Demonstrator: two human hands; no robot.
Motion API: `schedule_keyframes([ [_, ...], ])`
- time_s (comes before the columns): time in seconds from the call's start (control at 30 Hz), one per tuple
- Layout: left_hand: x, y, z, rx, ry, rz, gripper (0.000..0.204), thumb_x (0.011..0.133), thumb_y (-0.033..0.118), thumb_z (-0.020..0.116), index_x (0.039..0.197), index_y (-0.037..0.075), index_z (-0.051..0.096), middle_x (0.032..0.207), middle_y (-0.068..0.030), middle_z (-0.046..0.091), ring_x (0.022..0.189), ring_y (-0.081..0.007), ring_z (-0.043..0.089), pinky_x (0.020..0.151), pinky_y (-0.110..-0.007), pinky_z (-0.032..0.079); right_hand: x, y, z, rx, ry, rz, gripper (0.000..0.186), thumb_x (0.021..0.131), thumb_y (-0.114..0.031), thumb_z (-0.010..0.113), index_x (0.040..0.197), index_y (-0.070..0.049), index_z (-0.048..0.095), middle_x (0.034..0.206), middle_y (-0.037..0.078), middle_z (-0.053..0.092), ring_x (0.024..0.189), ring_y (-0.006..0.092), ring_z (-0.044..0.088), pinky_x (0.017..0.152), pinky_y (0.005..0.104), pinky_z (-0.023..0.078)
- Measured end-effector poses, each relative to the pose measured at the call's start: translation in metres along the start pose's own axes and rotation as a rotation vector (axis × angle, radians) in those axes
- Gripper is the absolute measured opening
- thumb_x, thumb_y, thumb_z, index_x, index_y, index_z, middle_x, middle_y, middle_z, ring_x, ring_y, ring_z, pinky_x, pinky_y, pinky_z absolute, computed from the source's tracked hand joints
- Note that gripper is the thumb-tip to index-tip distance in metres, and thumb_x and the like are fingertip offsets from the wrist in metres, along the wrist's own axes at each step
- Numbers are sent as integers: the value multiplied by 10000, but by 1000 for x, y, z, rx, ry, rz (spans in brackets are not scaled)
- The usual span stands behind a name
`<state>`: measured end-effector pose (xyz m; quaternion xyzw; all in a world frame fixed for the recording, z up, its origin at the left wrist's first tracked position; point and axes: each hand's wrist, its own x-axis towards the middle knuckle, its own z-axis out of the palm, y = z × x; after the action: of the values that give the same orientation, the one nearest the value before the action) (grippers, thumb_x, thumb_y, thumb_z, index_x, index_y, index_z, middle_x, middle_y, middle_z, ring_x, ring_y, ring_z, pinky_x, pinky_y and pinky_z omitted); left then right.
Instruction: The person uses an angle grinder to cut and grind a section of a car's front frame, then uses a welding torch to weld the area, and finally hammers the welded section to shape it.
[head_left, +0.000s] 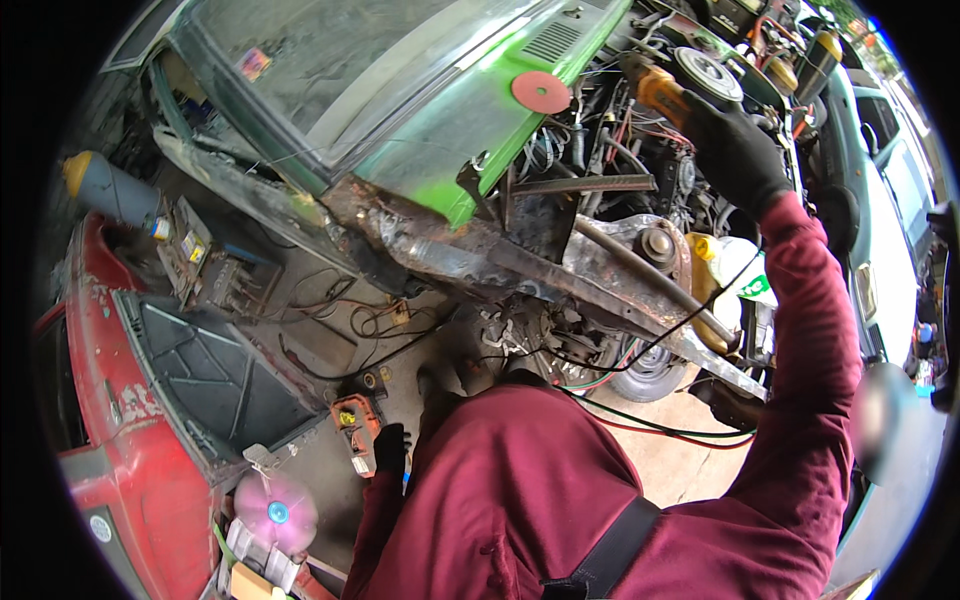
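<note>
While the angle grinder [668, 82] hangs over the engine bay [640, 170] of the green car [440, 130], your right hand [735, 150], black-gloved, is clamped around its orange body. Your left hand [390, 447], also gloved, hangs low beside an orange box [356, 425] on the floor [330, 330]; its grip cannot be judged. A red disc [541, 92] lies on the cowl.

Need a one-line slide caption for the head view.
Gloved right hand holds an angle grinder over a green car's rusted frame.
</note>
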<state>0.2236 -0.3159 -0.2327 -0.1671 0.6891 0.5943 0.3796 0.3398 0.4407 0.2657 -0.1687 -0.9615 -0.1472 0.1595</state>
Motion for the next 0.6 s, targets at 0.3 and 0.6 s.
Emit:
schedule_keyframes([
  [0.3, 10, -3, -37, 189, -87, 221, 100, 1045, 193, 659, 949, 164, 651, 717, 4, 591, 517, -110, 516, 473, -260, 385, 16, 14, 23, -45, -81, -217, 402, 965, -305, 768, 1290, -100, 650, 1075, 179, 706, 905, 419, 730, 788, 488, 612],
  [0.6, 51, -7, -52, 435, -190, 414, 97, 1024, 86, 663, 1090, 55, 726, 829, -30, 666, 717, -160, 663, 565, -318, 503, -62, -64, -95, 228, -117, 102, 676, 853, -52, 787, 1504, -150, 635, 1239, 161, 681, 1063, 383, 715, 914, 452, 589],
])
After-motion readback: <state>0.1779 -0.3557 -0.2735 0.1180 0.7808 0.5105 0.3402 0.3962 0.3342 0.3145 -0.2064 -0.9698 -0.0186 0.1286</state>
